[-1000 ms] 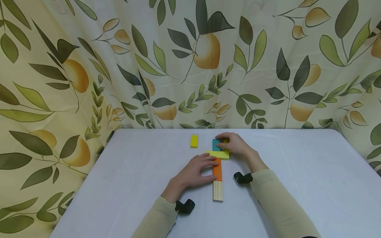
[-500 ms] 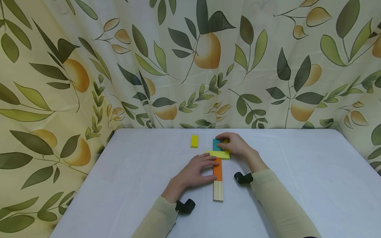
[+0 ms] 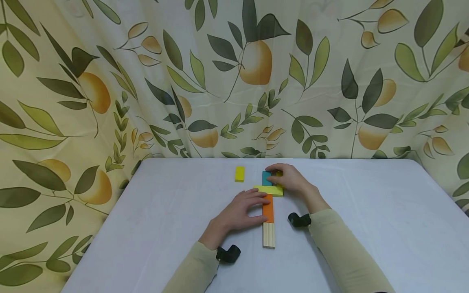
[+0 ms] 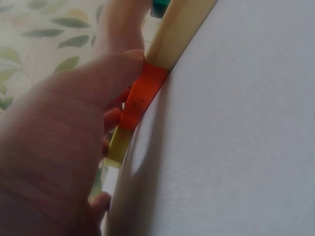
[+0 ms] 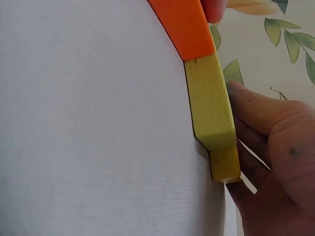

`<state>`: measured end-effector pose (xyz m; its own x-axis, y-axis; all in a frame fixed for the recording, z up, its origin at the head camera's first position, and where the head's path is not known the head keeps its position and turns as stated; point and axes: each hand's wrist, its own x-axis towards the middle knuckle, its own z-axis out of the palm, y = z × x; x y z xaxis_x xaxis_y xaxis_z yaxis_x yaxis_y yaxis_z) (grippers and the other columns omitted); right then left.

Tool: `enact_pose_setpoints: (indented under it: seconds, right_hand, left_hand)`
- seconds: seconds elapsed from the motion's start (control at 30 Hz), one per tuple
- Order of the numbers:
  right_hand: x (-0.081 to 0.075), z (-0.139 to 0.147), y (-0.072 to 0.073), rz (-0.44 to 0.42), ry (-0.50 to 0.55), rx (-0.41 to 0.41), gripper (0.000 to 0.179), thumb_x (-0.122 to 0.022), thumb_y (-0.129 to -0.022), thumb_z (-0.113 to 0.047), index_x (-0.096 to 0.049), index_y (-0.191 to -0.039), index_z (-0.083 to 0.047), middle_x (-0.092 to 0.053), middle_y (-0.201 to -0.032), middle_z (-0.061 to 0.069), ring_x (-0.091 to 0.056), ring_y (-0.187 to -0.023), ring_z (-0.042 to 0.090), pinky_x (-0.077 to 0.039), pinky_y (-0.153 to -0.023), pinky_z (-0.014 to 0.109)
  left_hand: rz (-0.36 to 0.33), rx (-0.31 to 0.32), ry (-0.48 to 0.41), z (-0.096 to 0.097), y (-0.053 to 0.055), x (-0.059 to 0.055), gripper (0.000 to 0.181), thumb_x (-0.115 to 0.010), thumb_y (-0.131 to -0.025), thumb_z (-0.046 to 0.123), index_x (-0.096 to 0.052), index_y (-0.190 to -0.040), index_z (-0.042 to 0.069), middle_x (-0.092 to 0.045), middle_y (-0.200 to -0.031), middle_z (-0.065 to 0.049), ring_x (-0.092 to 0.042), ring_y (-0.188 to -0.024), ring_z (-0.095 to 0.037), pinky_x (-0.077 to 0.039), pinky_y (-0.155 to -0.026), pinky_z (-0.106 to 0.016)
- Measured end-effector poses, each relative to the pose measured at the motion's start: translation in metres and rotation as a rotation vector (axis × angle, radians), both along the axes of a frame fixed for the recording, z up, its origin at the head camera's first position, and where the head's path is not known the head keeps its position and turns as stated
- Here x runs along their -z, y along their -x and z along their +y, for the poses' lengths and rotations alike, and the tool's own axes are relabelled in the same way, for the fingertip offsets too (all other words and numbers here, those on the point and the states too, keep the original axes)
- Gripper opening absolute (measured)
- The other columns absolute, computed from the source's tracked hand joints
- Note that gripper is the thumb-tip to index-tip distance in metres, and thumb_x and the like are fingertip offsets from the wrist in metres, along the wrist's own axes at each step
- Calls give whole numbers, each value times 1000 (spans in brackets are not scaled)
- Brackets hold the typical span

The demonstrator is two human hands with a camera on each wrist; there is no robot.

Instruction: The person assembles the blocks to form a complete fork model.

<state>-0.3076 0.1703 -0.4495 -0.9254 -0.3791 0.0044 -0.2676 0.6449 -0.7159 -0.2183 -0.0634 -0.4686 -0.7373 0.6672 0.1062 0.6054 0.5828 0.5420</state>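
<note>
Flat wooden blocks form a figure on the white table. A natural-wood block (image 3: 268, 236) lies nearest, then an orange block (image 3: 268, 209). Across its far end sits a light yellow block (image 3: 271, 191), with a teal block (image 3: 266, 178) and a darker yellow block (image 3: 279, 174) beyond, side by side. My left hand (image 3: 242, 209) rests against the orange block, thumb and fingers spread loosely along it. My right hand (image 3: 291, 178) curves round the darker yellow block, its thumb and forefinger reaching the teal one. That hand partly hides the darker yellow block (image 5: 225, 165).
A separate yellow block (image 3: 239, 174) lies to the left of the figure. Behind the white table (image 3: 165, 228) hangs a curtain (image 3: 315, 134) printed with fruit and leaves. Small black wrist cameras (image 3: 229, 254) sit beside both sleeves.
</note>
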Motion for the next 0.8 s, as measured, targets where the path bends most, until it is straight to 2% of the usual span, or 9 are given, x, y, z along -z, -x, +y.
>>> enact_pose_setpoints:
  seconds: [0.8]
  right_hand:
    - [-1,0,0,-20,-31,5,40,-69,-97,-20,-64,-134,-5,-57,-139,19,-47,-128,39,-30,-114,59]
  left_hand:
    - [1,-2,15,1,0,-1,49,-65,-96,48,-63,-139,24,-49,-151,10,-27,-148,-14,-16,-122,-42]
